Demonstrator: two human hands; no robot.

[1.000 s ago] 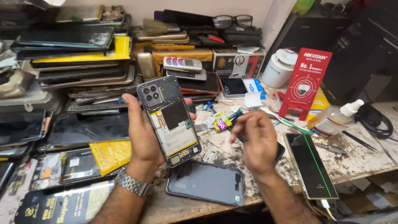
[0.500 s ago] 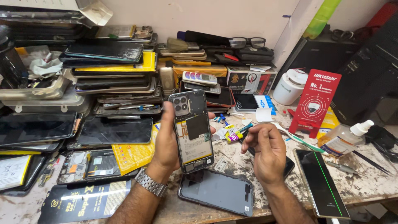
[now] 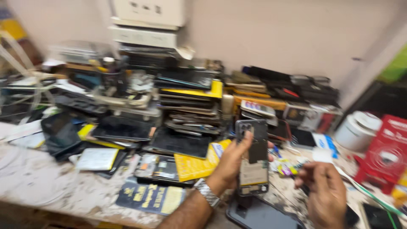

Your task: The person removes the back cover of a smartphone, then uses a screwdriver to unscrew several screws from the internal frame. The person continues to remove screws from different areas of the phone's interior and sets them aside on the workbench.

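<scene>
Phone (image 3: 253, 159) back cover already off, innards exposed, left hand (image 3: 232, 163) fingers wrapped round it; right hand (image 3: 324, 193) fingers curled, grip too blurry to tell; reassembly not begun.

the opened phone (image 3: 253, 157), its back cover off so the dark camera block at the top and the pale battery and boards below show, stands nearly upright above the workbench's front edge, towards its right end, slightly blurred.

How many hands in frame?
2. Left hand holds an opened phone upright at centre; right hand at lower right, pinching something small, too blurred to tell.
</scene>
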